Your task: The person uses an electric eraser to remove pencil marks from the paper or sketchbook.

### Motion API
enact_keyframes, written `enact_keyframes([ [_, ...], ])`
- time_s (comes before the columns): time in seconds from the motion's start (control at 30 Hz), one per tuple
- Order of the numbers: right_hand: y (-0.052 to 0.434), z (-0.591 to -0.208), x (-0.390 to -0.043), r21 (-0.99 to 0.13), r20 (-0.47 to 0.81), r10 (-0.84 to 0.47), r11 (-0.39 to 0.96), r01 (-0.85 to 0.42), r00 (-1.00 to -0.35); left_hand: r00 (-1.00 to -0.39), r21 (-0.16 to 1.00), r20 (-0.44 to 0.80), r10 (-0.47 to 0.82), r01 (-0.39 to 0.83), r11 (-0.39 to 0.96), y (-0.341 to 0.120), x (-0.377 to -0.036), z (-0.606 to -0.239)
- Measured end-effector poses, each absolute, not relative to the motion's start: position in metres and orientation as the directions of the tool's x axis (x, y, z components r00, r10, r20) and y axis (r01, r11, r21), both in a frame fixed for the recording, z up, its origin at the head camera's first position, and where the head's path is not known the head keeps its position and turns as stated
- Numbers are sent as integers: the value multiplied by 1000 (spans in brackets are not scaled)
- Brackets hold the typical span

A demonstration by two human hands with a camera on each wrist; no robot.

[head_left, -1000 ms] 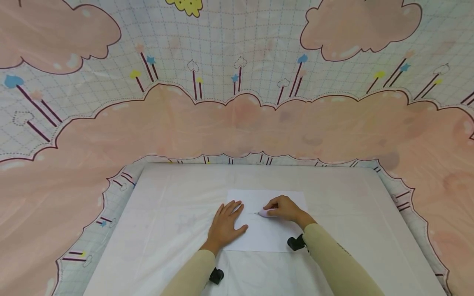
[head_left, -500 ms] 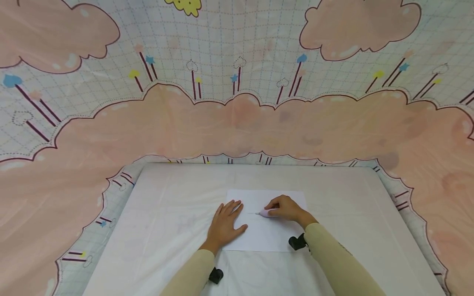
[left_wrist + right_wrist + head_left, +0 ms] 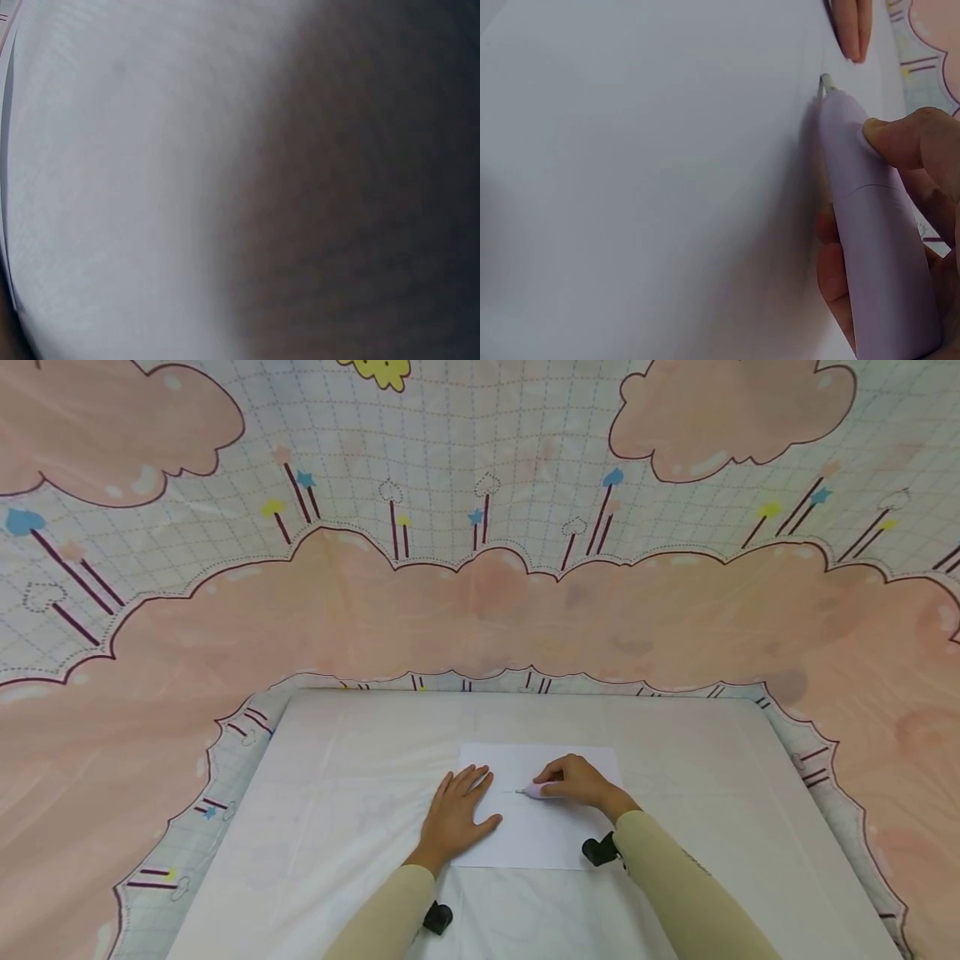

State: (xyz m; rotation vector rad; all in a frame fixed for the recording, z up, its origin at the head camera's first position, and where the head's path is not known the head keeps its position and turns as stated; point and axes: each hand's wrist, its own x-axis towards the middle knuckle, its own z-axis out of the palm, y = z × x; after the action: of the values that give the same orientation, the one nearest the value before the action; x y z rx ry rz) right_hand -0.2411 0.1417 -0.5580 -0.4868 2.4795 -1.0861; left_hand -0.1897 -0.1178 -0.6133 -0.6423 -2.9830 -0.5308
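On the white sheet of paper (image 3: 540,843), my left hand (image 3: 453,818) lies flat with fingers spread over the left edge. My right hand (image 3: 576,781) grips a lilac electric eraser (image 3: 881,247), a thick pen-shaped body with a narrow tip. In the right wrist view the thumb (image 3: 911,139) presses a button on its side, and the other fingers curl underneath. Its tip points left at the paper, at a faint thin line. Fingertips of the left hand show beyond the tip there. The left wrist view is mostly blurred cloth and dark shadow.
The paper lies on a table with a white cloth (image 3: 360,760). Behind and around it hangs a patterned curtain (image 3: 480,618) with clouds and a grid. A black wrist camera (image 3: 600,850) sits under the right sleeve, another black camera (image 3: 437,917) by the left.
The electric eraser's tip shifts slightly right along the line, then back left, with small motion of the right hand. The left hand stays in place.
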Motion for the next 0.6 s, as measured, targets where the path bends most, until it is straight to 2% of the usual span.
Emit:
enact_keyframes([
  [0.6,143,-563,-241,-765,-204,-455,626,-149,-867,-911,311,123,395,413,856,-119,-191,-617],
])
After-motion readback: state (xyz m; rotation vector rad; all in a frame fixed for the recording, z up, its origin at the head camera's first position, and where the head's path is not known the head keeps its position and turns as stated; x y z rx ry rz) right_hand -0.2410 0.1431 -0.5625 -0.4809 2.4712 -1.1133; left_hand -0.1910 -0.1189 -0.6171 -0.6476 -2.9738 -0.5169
